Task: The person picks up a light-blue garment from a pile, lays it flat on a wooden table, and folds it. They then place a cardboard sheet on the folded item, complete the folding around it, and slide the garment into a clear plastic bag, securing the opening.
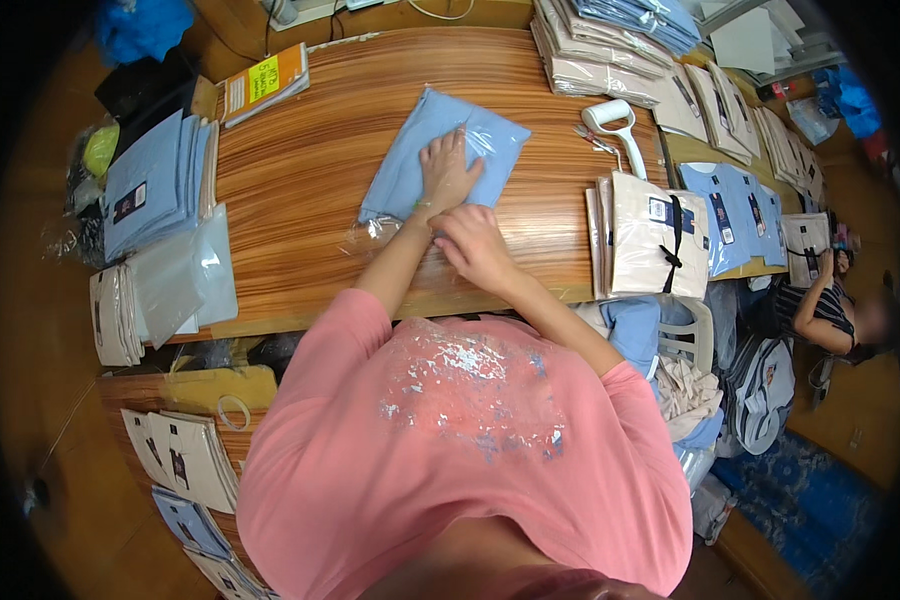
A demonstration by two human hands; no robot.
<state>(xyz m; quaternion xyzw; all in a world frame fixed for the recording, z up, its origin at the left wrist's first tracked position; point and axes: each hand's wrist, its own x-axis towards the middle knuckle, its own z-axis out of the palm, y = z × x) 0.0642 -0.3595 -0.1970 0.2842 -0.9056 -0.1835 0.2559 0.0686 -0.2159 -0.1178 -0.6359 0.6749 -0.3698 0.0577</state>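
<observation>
A folded light-blue garment in a clear plastic bag [495, 150] lies tilted on the wooden table before me. My left hand [448, 175] rests flat on it, palm down with the fingers a little apart. Close by my left wrist, at the near edge of the bag, is my right hand [478, 245]. Its fingers are bent and drawn together; whatever they pinch is hidden. Loose clear plastic sticks out past the garment's near left corner.
Bagged blue garments [150, 195] and clear plastic sleeves [210, 265] lie at the table's left. Bagged beige garments [645, 250], a white lint roller [625, 130] and small scissors [595, 138] are at the right. A notebook [265, 85] sits far left. Another person [820, 310] is at far right.
</observation>
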